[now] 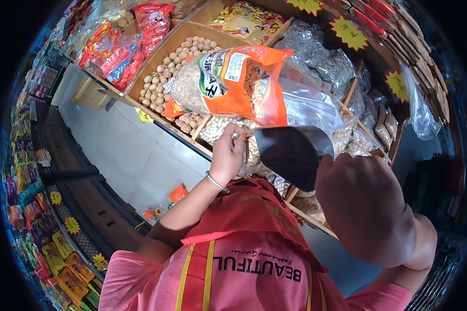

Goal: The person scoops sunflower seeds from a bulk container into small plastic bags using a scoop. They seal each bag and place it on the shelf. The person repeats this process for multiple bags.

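My right hand (358,194) grips the handle end of a dark metal scoop (292,151), whose wide mouth points left toward my other hand. With its fingers pinched together, my left hand (229,149) holds the edge of a clear plastic bag (252,153) with pale nuts or seeds in it; much of the bag is hidden behind the scoop and the hand. Just beyond both hands lies a large orange and clear bag of seeds (225,85), across the compartments of a wooden display bin. An empty-looking clear plastic bag (311,105) lies to its right.
Walnuts (155,85) fill the compartment at left. Red candy bags (116,58), wrapped sweets (249,23) and bagged sunflower seeds (323,58) lie farther back. The bin's wooden edge (179,136) runs in front. Packaged snacks (62,268) line a shelf at far left; orange packages (175,194) rest low near my left forearm.
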Demonstrator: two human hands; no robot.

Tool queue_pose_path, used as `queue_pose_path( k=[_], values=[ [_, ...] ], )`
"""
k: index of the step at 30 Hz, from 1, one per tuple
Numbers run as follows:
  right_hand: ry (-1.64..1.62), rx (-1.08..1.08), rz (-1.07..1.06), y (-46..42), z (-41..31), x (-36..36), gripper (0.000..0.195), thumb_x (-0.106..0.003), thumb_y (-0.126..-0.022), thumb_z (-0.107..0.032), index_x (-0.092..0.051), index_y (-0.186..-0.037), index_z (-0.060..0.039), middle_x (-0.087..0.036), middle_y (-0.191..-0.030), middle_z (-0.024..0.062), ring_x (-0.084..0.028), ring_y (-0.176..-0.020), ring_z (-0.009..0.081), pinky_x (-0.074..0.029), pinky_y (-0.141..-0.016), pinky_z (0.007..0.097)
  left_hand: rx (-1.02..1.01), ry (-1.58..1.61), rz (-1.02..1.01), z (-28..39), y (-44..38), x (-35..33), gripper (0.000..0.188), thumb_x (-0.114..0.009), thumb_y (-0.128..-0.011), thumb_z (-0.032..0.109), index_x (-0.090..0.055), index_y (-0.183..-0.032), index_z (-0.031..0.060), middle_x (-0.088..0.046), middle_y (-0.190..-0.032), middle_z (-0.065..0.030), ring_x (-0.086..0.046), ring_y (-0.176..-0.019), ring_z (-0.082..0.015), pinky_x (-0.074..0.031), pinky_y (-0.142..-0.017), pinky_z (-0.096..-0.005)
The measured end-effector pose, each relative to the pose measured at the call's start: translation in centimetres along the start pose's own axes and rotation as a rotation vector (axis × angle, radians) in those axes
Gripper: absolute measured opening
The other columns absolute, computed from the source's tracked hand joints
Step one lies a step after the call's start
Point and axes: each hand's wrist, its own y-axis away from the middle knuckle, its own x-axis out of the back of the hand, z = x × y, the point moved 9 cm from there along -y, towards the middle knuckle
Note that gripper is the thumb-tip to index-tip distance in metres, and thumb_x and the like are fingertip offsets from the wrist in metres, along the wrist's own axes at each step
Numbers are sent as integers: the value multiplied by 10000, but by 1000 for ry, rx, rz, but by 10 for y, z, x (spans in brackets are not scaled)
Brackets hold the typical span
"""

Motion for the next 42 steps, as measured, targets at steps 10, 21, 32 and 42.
queue_pose_path(
  k=[10, 21, 32, 42],
  values=[
    [-149, -138, 406, -31, 59, -15, 102, -530, -831, -44, -601, -784, 14, -589, -674, 201, -618, -660, 364, -485, -587, 435, 36, 81, 32, -15, 16, 32, 28, -505, -944, 7, -529, -955, 16, -485, -597, 33, -380, -529, -13, -312, -471, -208],
    [-1060, 172, 811, -305, 47, -152, 326, -584, -824, -316, -663, -900, -9, -653, -805, 235, -632, -811, 432, -492, -671, 489, -4, 46, 2, -9, 19, 29, 46, -543, -944, 70, -532, -935, 27, -400, -505, -12, -334, -462, -67, -285, -448, -258],
    [-1284, -271, 296, -243, 58, -201, 165, -647, -868, -132, -673, -818, 23, -605, -582, 81, -556, -529, 110, -444, -509, 302, 48, 33, 0, -11, 17, 34, 27, -543, -936, 55, -537, -932, 29, -419, -505, -29, -361, -449, -75, -292, -441, -263],
    [-1147, -215, 420, -144, 94, -180, 199, -663, -852, -132, -708, -998, -4, -629, -611, 81, -550, -516, 97, -436, -499, 285, 21, 29, -46, -8, 11, 20, 27, -537, -936, 48, -537, -924, 24, -421, -505, -6, -355, -464, -60, -302, -452, -256]
  ],
)
